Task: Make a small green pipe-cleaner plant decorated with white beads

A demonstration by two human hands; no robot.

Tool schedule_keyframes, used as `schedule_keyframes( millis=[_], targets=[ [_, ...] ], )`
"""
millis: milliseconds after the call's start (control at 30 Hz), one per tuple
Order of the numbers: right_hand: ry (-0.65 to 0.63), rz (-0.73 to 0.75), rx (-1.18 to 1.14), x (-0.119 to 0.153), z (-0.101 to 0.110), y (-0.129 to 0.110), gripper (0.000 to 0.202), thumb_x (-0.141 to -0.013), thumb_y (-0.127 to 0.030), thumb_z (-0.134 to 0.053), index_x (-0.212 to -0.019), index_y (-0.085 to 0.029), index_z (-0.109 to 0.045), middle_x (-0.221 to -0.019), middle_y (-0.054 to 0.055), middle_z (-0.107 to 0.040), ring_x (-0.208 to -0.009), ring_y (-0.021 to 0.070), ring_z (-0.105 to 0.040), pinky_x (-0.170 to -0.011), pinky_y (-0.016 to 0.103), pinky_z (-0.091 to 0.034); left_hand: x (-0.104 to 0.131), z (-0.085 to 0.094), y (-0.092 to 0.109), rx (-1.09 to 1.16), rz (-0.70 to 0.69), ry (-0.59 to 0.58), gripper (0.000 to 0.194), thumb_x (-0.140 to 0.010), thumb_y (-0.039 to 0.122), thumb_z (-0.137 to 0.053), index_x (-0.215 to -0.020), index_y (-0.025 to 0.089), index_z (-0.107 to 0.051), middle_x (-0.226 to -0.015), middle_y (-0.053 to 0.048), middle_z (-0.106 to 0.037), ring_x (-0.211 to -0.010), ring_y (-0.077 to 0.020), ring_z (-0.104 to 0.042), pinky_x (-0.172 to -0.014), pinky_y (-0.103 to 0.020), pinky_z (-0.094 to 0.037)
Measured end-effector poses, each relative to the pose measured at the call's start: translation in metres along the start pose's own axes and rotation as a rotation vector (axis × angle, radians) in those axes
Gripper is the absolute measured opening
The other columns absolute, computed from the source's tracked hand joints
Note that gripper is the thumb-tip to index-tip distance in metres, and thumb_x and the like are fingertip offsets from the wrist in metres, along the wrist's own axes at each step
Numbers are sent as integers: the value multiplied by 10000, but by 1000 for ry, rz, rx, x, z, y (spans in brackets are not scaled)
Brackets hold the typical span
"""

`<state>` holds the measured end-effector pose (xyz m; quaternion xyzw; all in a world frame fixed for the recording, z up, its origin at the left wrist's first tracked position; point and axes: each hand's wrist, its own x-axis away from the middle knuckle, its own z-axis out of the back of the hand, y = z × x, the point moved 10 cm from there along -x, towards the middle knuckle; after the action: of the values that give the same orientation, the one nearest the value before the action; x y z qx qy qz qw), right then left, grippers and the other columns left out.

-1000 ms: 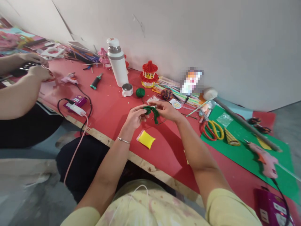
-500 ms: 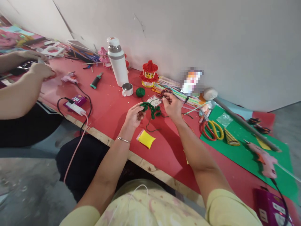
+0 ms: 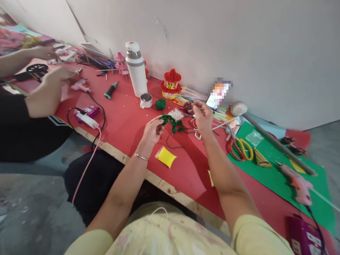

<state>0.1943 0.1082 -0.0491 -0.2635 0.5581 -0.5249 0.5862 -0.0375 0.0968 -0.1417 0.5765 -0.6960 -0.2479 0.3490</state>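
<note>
My left hand (image 3: 154,130) is closed, thumb and fingers pinching one end of a dark green crocheted yarn piece (image 3: 172,124). The rest of that piece curves off to the right above the red tabletop, and a loose green strand trails below it. My right hand (image 3: 203,117) is raised to the right of the piece, fingertips pinched together beside a dark multicoloured yarn bundle (image 3: 188,106). What lies between those fingertips is too small to make out. A bag of white beads (image 3: 175,114) and a green yarn ball (image 3: 160,104) are just beyond the crocheted piece.
A white thermos (image 3: 136,76), a metal-lined cup (image 3: 146,100) and a red pipe-cleaner lantern (image 3: 170,84) stand behind. To the right are scissors (image 3: 240,148) and a pink glue gun (image 3: 297,182). A yellow packet (image 3: 166,157) lies in front. Another person's hands (image 3: 62,76) work at left.
My right hand has moved a little right, away from the crocheted piece, uncovering a pale green looped thing beneath it. My left hand keeps its hold. The other person's near hand has moved right.
</note>
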Motion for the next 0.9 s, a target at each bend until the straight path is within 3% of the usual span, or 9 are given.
schedule_keyframes(
  millis=[100, 167, 300, 367, 667, 900],
  targets=[
    [-350, -169, -169, 25, -56, 0, 655, -873, -592, -665, -1421, -252, -551, -1069, 70, -729, -868, 204, -720, -544, 249, -572, 2, -1, -3, -101, -13, 27, 312, -643, 178, -785, -949, 132, -748, -632, 11, -661, -460, -72, -552, -399, -197, -320],
    [-485, -118, -112, 39, -80, -8, 706, -807, -525, -773, -1423, -243, -573, -1057, 63, -745, -867, 205, -715, -614, 272, -589, 3, 0, -5, -124, -13, 50, 286, -651, 173, -776, -932, 130, -747, -606, 14, -645, -452, -70, -537, -404, -199, -319],
    [-409, 60, 90, 43, -82, -13, 352, -852, -462, -750, -1086, -200, -780, -1014, 48, -776, -904, 215, -703, -818, 323, -562, 3, -3, -16, -32, 76, 16, 251, -657, 170, -768, -900, 142, -709, -626, 24, -619, -462, -48, -505, -380, -176, -237],
    [-380, 101, 136, 42, -80, -11, 297, -880, -456, -726, -1008, -199, -804, -959, 42, -784, -896, 221, -703, -844, 331, -539, 2, -3, -21, 43, 125, 6, 235, -662, 154, -762, -884, 146, -684, -638, 31, -605, -463, -33, -482, -379, -165, -228],
    [-313, 354, 321, 52, -83, -20, 301, -977, -369, -633, -1225, -251, -757, -956, 51, -749, -868, 209, -685, -803, 308, -525, 1, 1, -30, 253, 208, 87, 138, -727, 81, -717, -800, 141, -616, -586, 38, -554, -486, -27, -510, -410, -123, -298],
    [-255, 449, 721, 67, -92, -29, 421, -1038, -429, -509, -1334, -182, -677, -1020, 126, -745, -956, 248, -679, -825, 327, -504, 7, 2, -48, 261, 342, 128, 236, -823, 209, -699, -678, 174, -517, -490, 69, -427, -379, -34, -391, -333, -164, -199]
  ],
)
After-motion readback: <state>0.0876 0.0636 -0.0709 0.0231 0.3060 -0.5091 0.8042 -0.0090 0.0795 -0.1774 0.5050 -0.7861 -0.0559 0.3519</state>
